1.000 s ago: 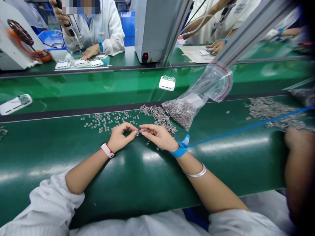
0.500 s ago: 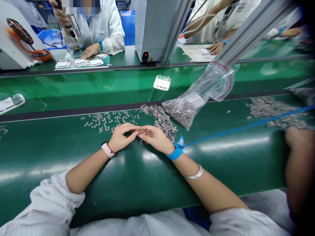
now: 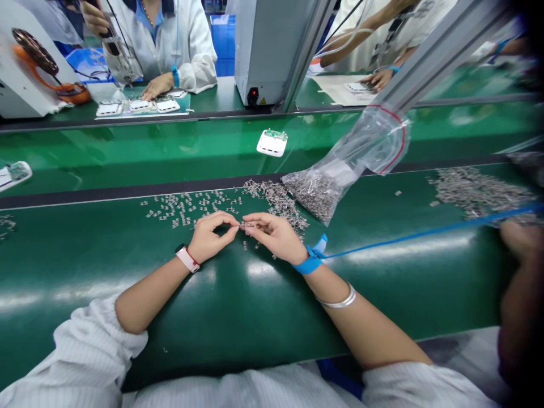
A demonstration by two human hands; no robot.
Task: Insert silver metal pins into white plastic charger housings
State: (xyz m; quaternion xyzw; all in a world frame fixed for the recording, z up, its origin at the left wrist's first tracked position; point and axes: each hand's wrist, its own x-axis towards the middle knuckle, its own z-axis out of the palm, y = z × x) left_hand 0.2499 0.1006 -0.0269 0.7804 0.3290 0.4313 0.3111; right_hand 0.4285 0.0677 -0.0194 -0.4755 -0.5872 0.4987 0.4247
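Note:
My left hand (image 3: 212, 235) is closed, thumb and forefinger pinched together over the green work surface (image 3: 204, 323). Facing it, my right hand (image 3: 276, 235) has its thumb and fingers closed on a small metal part (image 3: 247, 225). The fingertips of both hands nearly meet around that part, and its exact shape is too small to make out. Behind my right hand lies a heap of small metal parts (image 3: 283, 207); several more are spread singly (image 3: 181, 209) beyond my left hand. A few loose ones sit just below my right fingers.
A clear zip bag (image 3: 318, 190) of metal parts leans behind the heap. White device shells with green boards (image 3: 272, 144) lie on the green conveyor. A blue wrist cord (image 3: 408, 235) stretches right towards another pile (image 3: 480, 192) and a neighbour's arm (image 3: 522, 272). Co-workers sit opposite.
My right hand has drawn slightly right and opened a small gap from my left fingertips, uncovering metal parts. The white shells on the conveyor have shifted left. My left hand has barely moved.

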